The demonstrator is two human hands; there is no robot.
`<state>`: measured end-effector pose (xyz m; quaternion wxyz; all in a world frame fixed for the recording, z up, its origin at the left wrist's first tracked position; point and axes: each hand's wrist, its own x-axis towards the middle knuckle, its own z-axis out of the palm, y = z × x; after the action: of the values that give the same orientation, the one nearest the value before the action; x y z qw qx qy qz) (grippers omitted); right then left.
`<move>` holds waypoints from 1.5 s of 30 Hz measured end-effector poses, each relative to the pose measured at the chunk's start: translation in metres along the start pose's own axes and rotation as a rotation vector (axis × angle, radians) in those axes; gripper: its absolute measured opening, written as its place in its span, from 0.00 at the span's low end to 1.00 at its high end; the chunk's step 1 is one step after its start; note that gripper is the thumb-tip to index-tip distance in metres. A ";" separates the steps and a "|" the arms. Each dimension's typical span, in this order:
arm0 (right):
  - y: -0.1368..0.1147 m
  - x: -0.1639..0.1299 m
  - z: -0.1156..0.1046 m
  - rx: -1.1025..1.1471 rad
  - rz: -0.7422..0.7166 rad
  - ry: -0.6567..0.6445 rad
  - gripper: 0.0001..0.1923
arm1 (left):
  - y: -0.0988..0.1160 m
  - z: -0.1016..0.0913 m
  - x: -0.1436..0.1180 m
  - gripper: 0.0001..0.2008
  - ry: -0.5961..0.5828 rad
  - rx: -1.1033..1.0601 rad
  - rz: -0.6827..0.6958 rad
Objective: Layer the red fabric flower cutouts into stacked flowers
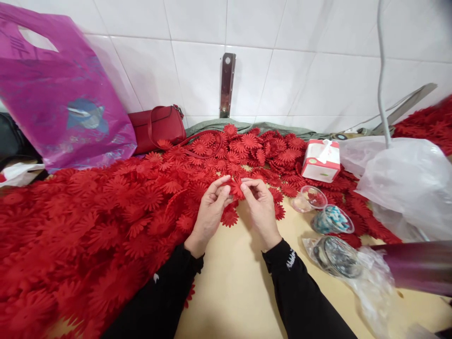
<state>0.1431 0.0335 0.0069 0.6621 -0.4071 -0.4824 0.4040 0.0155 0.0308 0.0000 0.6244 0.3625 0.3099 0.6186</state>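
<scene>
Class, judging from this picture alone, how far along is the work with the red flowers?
Done: nothing visibly finished. In hand: left hand and right hand pinch one red flower together. Left: a huge pile of loose flowers covers the table.

A magenta bag leans against the tiled wall at far left. A red handbag stands just beside it, at the wall. A metal bracket is fixed upright to the wall. A red-and-white tissue box rests on the desk at right. Three clear cups lie in front of the box, one wrapped in film. A clear plastic sheet lies at far right.
</scene>
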 end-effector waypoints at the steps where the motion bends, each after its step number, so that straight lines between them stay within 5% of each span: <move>1: 0.001 0.001 -0.001 0.035 0.021 -0.007 0.08 | 0.000 0.000 0.000 0.22 -0.019 -0.020 -0.021; 12: 0.003 0.007 -0.010 0.350 0.176 0.121 0.16 | -0.004 -0.006 0.006 0.20 -0.001 0.009 0.043; 20: 0.010 0.021 -0.025 0.264 0.119 0.227 0.21 | -0.006 -0.007 0.008 0.21 0.067 -0.065 0.099; 27: 0.003 0.008 -0.013 -0.170 0.041 -0.020 0.14 | -0.004 -0.010 0.011 0.22 0.140 -0.102 0.146; 32: -0.004 0.002 -0.002 -0.074 0.094 -0.133 0.15 | -0.003 -0.005 0.006 0.21 0.064 0.092 0.166; 38: 0.002 0.001 0.003 0.028 0.109 0.025 0.13 | 0.000 0.003 0.001 0.16 0.076 0.269 0.281; 45: 0.009 0.019 -0.026 0.089 0.056 0.280 0.14 | 0.001 0.001 0.002 0.13 0.214 0.273 0.374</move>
<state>0.1706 0.0502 -0.0010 0.7287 -0.4429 -0.3557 0.3825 0.0155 0.0331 0.0014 0.4083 0.4268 0.3824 0.7106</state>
